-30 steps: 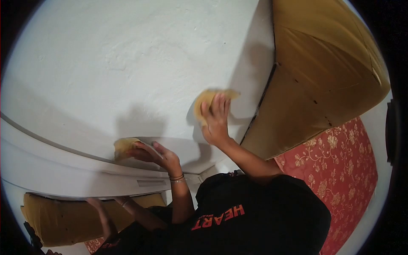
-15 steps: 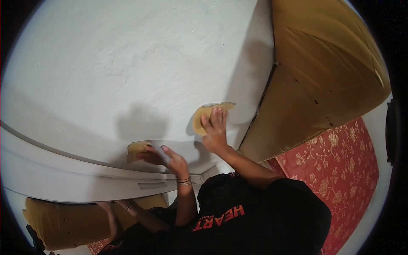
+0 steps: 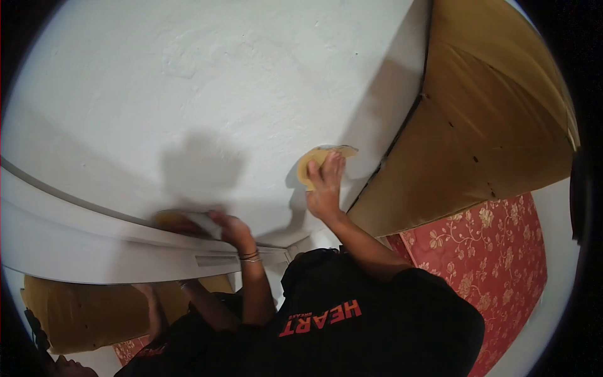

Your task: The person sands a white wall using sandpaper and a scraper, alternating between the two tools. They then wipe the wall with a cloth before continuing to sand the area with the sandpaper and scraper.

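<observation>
My right hand (image 3: 326,186) presses a round yellow sanding pad (image 3: 312,162) flat against the rough white surface (image 3: 188,81), close to the corner beside the ochre panel. My left hand (image 3: 227,226), with thin bracelets at the wrist, holds a second yellow pad (image 3: 171,220) where the white surface meets the white moulding (image 3: 94,251). That pad is blurred and partly hidden by my fingers. My black shirt (image 3: 352,314) with red lettering fills the bottom of the view.
A large ochre-brown panel (image 3: 477,125) stands against the white surface on the right. Red cloth with a gold floral pattern (image 3: 502,251) lies below it. A dim arm (image 3: 188,301) and an ochre shape (image 3: 81,314) show under the moulding at lower left.
My left hand has slid left along the moulding with its pad. My right hand and its pad stay near the corner, shifted slightly right in the view.
</observation>
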Demonstrator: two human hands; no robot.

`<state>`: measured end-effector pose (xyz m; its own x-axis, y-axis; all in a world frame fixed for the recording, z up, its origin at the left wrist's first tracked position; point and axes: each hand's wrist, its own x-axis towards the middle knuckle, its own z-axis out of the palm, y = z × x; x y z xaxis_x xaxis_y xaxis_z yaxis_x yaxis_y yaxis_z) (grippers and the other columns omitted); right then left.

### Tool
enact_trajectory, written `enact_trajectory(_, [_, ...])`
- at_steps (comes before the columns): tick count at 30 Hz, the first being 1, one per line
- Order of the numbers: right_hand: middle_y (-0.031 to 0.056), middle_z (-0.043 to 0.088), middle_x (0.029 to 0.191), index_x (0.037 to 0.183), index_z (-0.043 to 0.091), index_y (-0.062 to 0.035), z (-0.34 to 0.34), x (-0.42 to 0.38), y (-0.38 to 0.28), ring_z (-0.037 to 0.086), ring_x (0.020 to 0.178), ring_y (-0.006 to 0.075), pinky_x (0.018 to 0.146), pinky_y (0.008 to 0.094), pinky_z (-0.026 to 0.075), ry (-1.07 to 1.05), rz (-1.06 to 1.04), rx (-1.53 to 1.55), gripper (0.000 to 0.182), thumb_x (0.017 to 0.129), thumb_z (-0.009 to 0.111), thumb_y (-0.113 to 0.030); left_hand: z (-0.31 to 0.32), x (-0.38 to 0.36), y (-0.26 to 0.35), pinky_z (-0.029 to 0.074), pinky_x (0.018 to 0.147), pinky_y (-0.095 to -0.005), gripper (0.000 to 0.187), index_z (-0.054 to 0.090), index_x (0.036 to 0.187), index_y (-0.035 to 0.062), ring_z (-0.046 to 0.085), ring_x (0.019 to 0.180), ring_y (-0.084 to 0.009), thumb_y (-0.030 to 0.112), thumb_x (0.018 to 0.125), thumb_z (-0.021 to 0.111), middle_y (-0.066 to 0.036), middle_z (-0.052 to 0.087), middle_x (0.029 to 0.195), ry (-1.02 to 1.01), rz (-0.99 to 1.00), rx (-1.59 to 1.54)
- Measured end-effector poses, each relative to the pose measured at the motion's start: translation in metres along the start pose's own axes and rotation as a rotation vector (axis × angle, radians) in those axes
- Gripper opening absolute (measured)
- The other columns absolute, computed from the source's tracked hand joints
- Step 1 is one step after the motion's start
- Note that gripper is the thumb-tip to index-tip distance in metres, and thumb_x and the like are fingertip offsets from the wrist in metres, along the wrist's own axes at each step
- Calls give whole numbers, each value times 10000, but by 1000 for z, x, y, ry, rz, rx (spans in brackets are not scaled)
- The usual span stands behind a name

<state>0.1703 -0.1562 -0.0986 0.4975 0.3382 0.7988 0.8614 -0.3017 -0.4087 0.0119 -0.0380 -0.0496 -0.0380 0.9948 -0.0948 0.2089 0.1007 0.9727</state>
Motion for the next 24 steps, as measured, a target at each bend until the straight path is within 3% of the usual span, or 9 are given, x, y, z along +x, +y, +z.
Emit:
enact_trajectory(3, [270,98,1407,1354,186,16,-19,38,30,91,1306,419,1052,496,60,189,290,95,703,768,531,-163,-10,31,12,398,896,-364,652,327,1237,-127,468,1116,-340,447,933,280,-315,411,1226,157,290,-352])
enact_trajectory(7, [243,80,1419,1332,173,77,-23,92,17,68,1315,395,1055,486,26,494,456,384,648,814,496,-140,9,0,31,303,982,-385,664,257,1292,-102,320,1245,-338,456,931,268,-330,265,1321,86,1,-335])
enact_trajectory(8, [254,68,1416,1351,135,45,-20,89,1,53,1315,401,1042,520,15,397,318,258,683,812,492,-172,26,19,-20,222,1016,-405,666,206,1313,-92,204,1284,-341,450,931,272,-320,157,1356,224,441,1])
enact_trajectory(10, [266,61,1411,1372,130,-9,-6,52,-29,47,1315,407,1025,568,19,172,57,10,715,795,506,-199,32,17,-39,140,1051,-426,674,155,1334,-83,88,1323,-345,444,931,275,-311,49,1392,354,874,351])
enact_trajectory(13, [268,62,1410,1371,191,-50,11,-15,-12,59,1314,410,1014,591,46,-68,-101,-122,709,769,536,-195,25,-7,-18,0,1055,-459,652,85,1353,-62,-80,1323,-346,386,937,310,-260,-103,1409,186,894,327])
enact_trajectory(14, [268,59,1410,1368,219,-70,8,-21,-2,63,1313,411,1007,603,59,-178,-139,-129,706,757,548,-197,19,17,-31,136,988,-410,617,207,1280,-83,129,1207,-317,418,932,304,-267,118,1284,188,726,210])
enact_trajectory(17, [260,46,1416,1369,137,-4,-20,46,10,27,1320,396,1032,548,13,221,217,118,695,829,486,-270,6,42,-34,408,853,-311,664,453,1133,-126,547,975,-259,482,923,290,-280,558,1035,187,379,-9])
enact_trajectory(20, [252,33,1420,1362,84,38,-37,100,-2,5,1322,391,1042,512,-17,366,240,203,696,870,429,-316,11,15,18,415,820,-322,643,466,1076,-126,548,916,-272,476,921,302,-253,559,944,261,281,-195])
enact_trajectory(24, [261,63,1413,1366,229,-64,-1,63,-34,19,1300,452,993,613,-2,229,26,65,643,812,495,-252,14,22,-3,348,901,-341,590,307,1192,-116,441,1060,-288,413,930,327,-246,372,1167,452,859,144])
